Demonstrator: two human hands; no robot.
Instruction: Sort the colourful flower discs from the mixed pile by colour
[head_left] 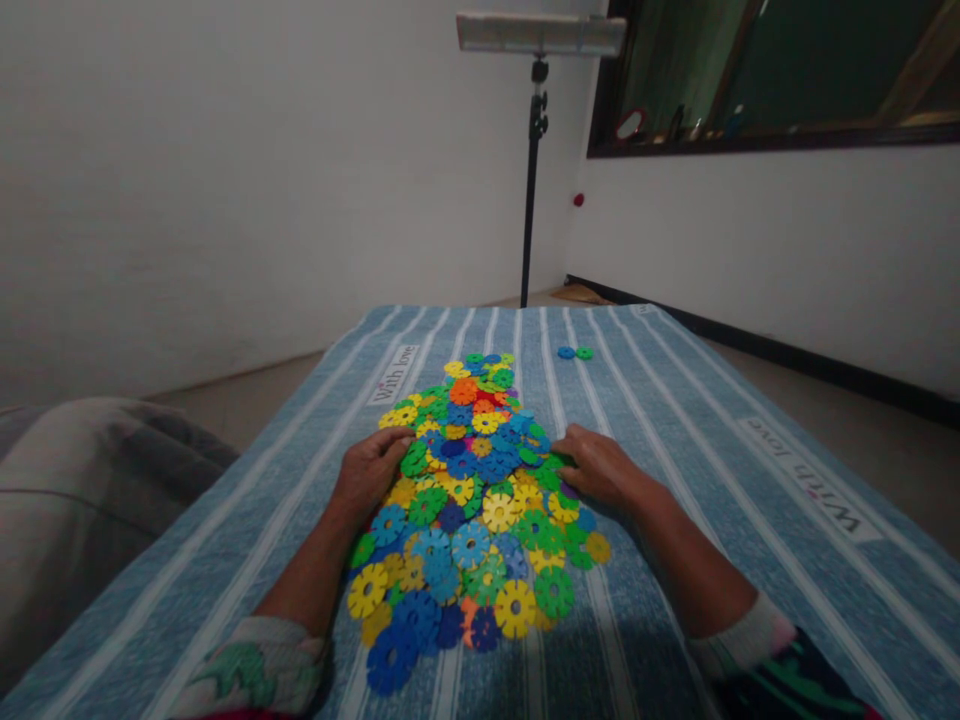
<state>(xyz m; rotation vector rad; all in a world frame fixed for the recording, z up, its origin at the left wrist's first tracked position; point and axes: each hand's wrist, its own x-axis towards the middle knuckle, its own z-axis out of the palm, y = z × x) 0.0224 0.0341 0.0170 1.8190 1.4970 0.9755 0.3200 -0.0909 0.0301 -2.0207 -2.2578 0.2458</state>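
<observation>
A large pile of flat, notched plastic flower discs [471,545] in blue, green, yellow, orange and red spreads over the striped cloth in front of me. At the pile's left edge, my left hand [373,468] touches the discs with bent fingers, holding none that I can see. My right hand [600,466] lies opposite, at the right edge, its fingers a little apart and their tips against green and blue discs. Farther off, beyond the pile to the right, a blue disc [566,353] and a green disc [584,353] sit side by side.
A blue-and-white striped cloth [300,500] printed "With love" covers the table. Behind it stands a lamp panel [540,36] on a black stand [529,210]. Something covered in grey fabric [97,500] is at the left. A dark-framed window [787,75] is at the upper right.
</observation>
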